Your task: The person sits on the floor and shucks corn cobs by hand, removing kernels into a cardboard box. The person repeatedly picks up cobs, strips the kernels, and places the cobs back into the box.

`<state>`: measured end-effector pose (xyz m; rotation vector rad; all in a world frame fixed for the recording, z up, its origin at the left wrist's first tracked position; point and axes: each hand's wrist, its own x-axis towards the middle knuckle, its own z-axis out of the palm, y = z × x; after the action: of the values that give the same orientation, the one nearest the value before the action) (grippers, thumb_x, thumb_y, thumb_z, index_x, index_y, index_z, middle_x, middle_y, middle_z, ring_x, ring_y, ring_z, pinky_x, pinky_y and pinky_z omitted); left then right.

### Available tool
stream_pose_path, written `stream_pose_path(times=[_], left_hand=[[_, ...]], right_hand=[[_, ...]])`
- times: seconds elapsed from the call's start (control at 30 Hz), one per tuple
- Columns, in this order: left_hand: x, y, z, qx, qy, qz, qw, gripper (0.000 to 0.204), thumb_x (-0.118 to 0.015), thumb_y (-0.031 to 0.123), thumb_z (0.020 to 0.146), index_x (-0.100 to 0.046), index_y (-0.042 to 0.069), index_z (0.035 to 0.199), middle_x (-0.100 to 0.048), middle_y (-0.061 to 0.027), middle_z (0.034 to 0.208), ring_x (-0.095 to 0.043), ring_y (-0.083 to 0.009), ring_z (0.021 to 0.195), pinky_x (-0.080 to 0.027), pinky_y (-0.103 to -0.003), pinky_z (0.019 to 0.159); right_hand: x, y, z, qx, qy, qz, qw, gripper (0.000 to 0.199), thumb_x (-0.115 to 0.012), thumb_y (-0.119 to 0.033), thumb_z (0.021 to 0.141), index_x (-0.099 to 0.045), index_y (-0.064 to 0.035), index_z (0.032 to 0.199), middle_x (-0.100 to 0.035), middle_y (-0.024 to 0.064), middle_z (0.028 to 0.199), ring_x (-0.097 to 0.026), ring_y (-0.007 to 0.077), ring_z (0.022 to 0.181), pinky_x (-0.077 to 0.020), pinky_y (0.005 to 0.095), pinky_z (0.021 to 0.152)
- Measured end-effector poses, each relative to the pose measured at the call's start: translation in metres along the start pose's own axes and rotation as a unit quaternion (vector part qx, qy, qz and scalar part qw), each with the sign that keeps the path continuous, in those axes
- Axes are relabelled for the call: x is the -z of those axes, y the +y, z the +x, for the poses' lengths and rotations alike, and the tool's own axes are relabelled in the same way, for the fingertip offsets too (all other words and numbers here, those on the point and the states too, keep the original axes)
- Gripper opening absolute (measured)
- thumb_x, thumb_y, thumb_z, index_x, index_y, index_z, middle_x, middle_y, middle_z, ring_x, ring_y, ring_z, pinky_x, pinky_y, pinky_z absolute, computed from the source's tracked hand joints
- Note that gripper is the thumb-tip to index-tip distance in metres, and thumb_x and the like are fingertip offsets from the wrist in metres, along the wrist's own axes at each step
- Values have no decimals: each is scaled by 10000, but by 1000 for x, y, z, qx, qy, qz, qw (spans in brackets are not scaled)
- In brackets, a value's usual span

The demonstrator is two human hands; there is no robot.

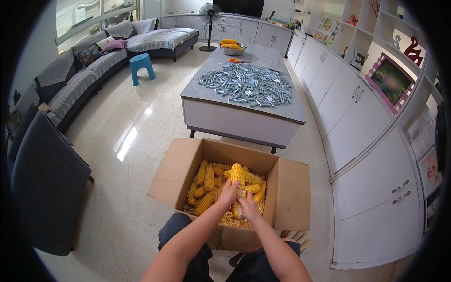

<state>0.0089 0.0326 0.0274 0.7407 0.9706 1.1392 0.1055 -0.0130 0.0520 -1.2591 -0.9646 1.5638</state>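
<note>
Above an open cardboard box, both my hands are closed around a yellow corn cob. It stands nearly upright, kernels showing at its upper end. My left hand grips it from the left, and my right hand wraps its lower part from the right. Between the hands a stretch looks pale, stripped of kernels. Below them shows a whitish-yellow cob end; whether it belongs to the same cob I cannot tell. Inside the box, several whole corn cobs lie on loose kernels.
Beyond the box stands a grey-topped table with many small silvery cylinders and a metal bowl of corn. A dark chair is at left, a blue stool farther off. White cabinets line the right side.
</note>
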Motion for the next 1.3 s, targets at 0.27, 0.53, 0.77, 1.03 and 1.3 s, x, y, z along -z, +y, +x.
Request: stream_pose_path(times=[0.27, 0.53, 0.77, 1.03, 1.3], left_hand=[[1, -8, 2, -15, -27, -26, 999, 409, -440, 127, 895, -323, 13, 1270, -481, -92, 1123, -471, -167, 1000, -391, -278, 858], [-7, -1, -5, 22, 33, -40, 998, 456, -523, 116, 844, -319, -1, 1235, -495, -112, 1063, -490, -190, 937, -417, -303, 813], [-1, 2, 0, 30, 42, -51, 997, 382, -582, 114, 813, -424, -4, 1141, -545, -94, 983, -533, -175, 862, -441, -303, 758], [-1, 1, 0, 20, 19, -77, 997, 323, -557, 195, 849, -475, 19, 1108, -566, -76, 950, -547, -165, 811, -457, -297, 713], [-7, 12, -4, 9, 64, 1, 998, 298, -583, 168, 828, -499, -4, 1056, -565, -82, 940, -535, -148, 809, -438, -267, 714]], right_hand=[[9, 3, 0, -7, -23, 41, 999, 412, -470, -178, 888, -333, -19, 1243, -476, 73, 1118, -474, 139, 1006, -387, 261, 855], [13, 17, 5, 19, -28, -58, 998, 479, -472, -203, 896, -268, -6, 1282, -452, 100, 1164, -470, 159, 1044, -388, 276, 871], [-1, 6, 3, 4, -31, -52, 998, 517, -467, -207, 897, -227, 26, 1292, -421, 128, 1201, -462, 179, 1071, -390, 290, 888], [5, 14, 9, 16, -38, -27, 999, 510, -444, -139, 892, -206, 25, 1312, -403, 133, 1226, -458, 185, 1085, -386, 292, 904], [1, 7, 2, 63, -14, -164, 984, 525, -487, -182, 891, -221, 30, 1290, -415, 136, 1199, -438, 190, 1080, -373, 304, 908]])
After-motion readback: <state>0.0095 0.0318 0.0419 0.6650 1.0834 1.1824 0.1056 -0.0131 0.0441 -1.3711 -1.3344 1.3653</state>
